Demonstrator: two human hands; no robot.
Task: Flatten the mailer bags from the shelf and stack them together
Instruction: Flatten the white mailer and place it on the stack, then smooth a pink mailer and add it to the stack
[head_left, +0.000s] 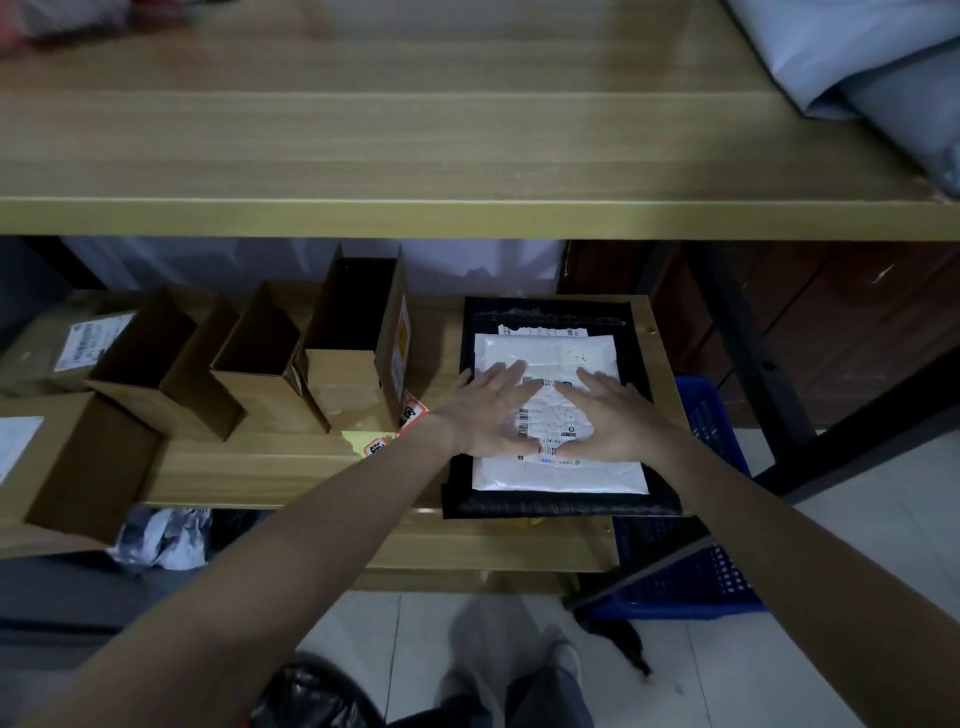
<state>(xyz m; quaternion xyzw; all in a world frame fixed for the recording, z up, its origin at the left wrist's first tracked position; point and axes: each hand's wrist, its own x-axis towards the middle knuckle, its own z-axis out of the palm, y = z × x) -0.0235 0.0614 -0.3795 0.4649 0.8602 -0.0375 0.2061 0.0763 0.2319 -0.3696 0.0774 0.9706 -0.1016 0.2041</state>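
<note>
A white mailer bag with printed labels lies flat on top of a larger black mailer bag, stacked at the right end of the lower wooden shelf. My left hand and my right hand press palm-down on the white bag, side by side, fingers spread and pointing away from me. Neither hand grips anything. A second white bag's torn edge peeks out just behind the top one.
Several open brown cardboard boxes stand left of the stack. A wide upper shelf overhangs above, with grey bags at its right. A blue plastic basket sits right of the shelf. Crumpled bags lie below.
</note>
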